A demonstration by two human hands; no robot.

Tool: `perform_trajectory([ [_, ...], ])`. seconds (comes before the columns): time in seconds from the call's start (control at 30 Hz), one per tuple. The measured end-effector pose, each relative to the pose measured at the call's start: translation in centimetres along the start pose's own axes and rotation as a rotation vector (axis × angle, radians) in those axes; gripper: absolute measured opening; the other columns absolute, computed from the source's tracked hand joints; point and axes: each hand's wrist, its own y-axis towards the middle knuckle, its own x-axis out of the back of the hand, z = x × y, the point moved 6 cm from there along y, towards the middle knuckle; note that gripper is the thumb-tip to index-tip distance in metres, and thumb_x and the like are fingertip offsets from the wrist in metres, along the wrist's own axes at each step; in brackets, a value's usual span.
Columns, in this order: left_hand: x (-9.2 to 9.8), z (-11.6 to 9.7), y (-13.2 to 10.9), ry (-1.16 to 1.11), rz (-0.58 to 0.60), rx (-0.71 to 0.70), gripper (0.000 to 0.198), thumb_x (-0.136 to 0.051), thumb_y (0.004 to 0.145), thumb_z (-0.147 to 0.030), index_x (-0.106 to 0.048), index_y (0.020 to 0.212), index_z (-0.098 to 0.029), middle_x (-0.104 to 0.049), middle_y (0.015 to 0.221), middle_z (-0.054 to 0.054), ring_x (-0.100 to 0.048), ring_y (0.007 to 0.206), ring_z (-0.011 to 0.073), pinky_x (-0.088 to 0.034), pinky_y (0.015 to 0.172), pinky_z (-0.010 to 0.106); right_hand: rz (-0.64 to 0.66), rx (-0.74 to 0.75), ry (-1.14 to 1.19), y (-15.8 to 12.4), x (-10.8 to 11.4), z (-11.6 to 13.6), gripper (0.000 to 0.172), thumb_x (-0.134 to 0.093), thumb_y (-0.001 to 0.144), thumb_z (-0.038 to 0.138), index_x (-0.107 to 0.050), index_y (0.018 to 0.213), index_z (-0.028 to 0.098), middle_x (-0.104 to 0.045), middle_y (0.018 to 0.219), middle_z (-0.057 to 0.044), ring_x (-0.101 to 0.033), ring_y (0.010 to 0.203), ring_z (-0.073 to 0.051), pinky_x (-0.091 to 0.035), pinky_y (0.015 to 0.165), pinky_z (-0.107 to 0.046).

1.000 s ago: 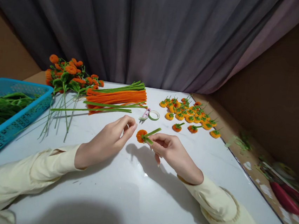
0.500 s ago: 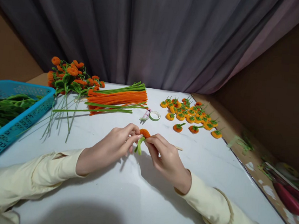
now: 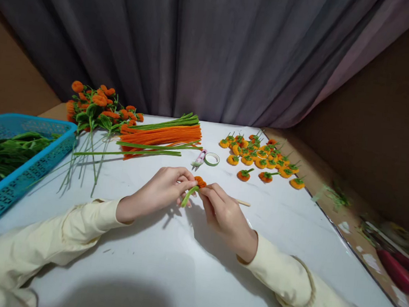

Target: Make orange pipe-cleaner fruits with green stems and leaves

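Observation:
Between my two hands is an orange pipe-cleaner flower head (image 3: 200, 181), held just above the white table. My left hand (image 3: 167, 188) pinches it from the left with thumb and fingers. From the right, my right hand (image 3: 224, 213) grips its edge with closed fingertips. A green pipe-cleaner piece (image 3: 187, 197) hangs down from the flower head toward me, beside my left fingertips. Where exactly the fingertips press is partly hidden. A thin wooden stick (image 3: 243, 203) shows behind my right hand; I cannot tell whether it is held or lies on the table.
Beyond my hands lie orange pipe cleaners (image 3: 166, 137), green pipe cleaners (image 3: 178, 122), small snips (image 3: 200, 158) and a tape roll (image 3: 211, 159). Several finished flower heads (image 3: 260, 163) sit right. Stemmed orange flowers (image 3: 99, 100) and a blue basket (image 3: 33, 163) of green leaves (image 3: 5, 153) are left.
The flower head has turned slightly in my fingers, and the green piece now slants further left. My left forearm has shifted a little to the right and up.

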Motion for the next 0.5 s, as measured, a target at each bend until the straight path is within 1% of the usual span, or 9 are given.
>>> perform_trajectory([
  [0.1, -0.5, 0.3, 0.3, -0.142, 0.037, 0.05, 0.022, -0.054, 0.081, -0.037, -0.05, 0.078, -0.016, -0.058, 0.053, -0.002, -0.061, 0.049, 0.0153, -0.046, 0.046, 0.023, -0.038, -0.032, 0.078, 0.2, 0.2, -0.2, 0.018, -0.035, 0.091, 0.011, -0.053, 0.091, 0.015, -0.052, 0.075, -0.005, -0.05, 0.061, -0.014, -0.043, 0.055, -0.024],
  [0.17, -0.7, 0.6, 0.2, -0.163, 0.014, 0.043, 0.02, -0.052, 0.083, -0.036, -0.049, 0.079, -0.016, -0.059, 0.055, -0.002, -0.059, 0.047, 0.0139, -0.046, 0.045, 0.023, -0.063, -0.078, 0.167, 0.5, 0.5, -0.4, 0.017, -0.038, 0.091, 0.012, -0.054, 0.088, 0.016, -0.053, 0.074, -0.005, -0.051, 0.062, -0.014, -0.043, 0.057, -0.024],
  [0.23, -0.8, 0.9, 0.1, -0.125, -0.039, 0.008, 0.018, -0.048, 0.086, -0.034, -0.048, 0.081, -0.017, -0.058, 0.054, -0.002, -0.056, 0.045, 0.0131, -0.044, 0.043, 0.022, -0.054, -0.181, 0.275, 0.7, 0.6, -0.9, 0.016, -0.042, 0.09, 0.015, -0.057, 0.083, 0.016, -0.055, 0.073, -0.004, -0.051, 0.06, -0.012, -0.043, 0.056, -0.023],
  [0.33, -0.5, 0.9, -0.2, 0.071, -0.159, -0.129, 0.014, -0.043, 0.088, -0.028, -0.048, 0.081, -0.018, -0.055, 0.055, -0.004, -0.053, 0.045, 0.0116, -0.04, 0.046, 0.021, 0.031, -0.431, 0.486, 0.8, 0.2, -1.8, 0.017, -0.049, 0.088, 0.022, -0.06, 0.077, 0.016, -0.056, 0.069, -0.002, -0.049, 0.05, -0.009, -0.041, 0.047, -0.021],
  [0.4, -0.4, 0.8, -0.4, 0.254, -0.214, -0.231, 0.01, -0.041, 0.089, -0.022, -0.046, 0.08, -0.019, -0.054, 0.061, -0.003, -0.053, 0.051, 0.0118, -0.038, 0.052, 0.022, 0.107, -0.596, 0.634, 0.6, -0.4, -2.3, 0.018, -0.052, 0.086, 0.028, -0.06, 0.075, 0.015, -0.054, 0.063, 0.001, -0.047, 0.042, -0.007, -0.039, 0.041, -0.02],
  [0.43, -0.5, 0.7, -0.4, 0.344, -0.225, -0.269, 0.008, -0.04, 0.088, -0.019, -0.045, 0.081, -0.019, -0.055, 0.065, -0.003, -0.053, 0.054, 0.0124, -0.037, 0.055, 0.023, 0.134, -0.656, 0.688, 0.6, -0.6, -2.4, 0.02, -0.053, 0.085, 0.03, -0.06, 0.074, 0.015, -0.053, 0.06, 0.002, -0.046, 0.039, -0.007, -0.038, 0.039, -0.02],
  [0.5, -0.6, 0.8, -0.5, 0.485, -0.235, -0.302, 0.008, -0.04, 0.086, -0.013, -0.043, 0.084, -0.02, -0.054, 0.07, -0.002, -0.053, 0.058, 0.0139, -0.035, 0.056, 0.024, 0.158, -0.725, 0.741, 0.5, -0.8, -2.5, 0.021, -0.055, 0.084, 0.032, -0.06, 0.073, 0.015, -0.05, 0.054, 0.004, -0.044, 0.037, -0.006, -0.036, 0.038, -0.02],
])
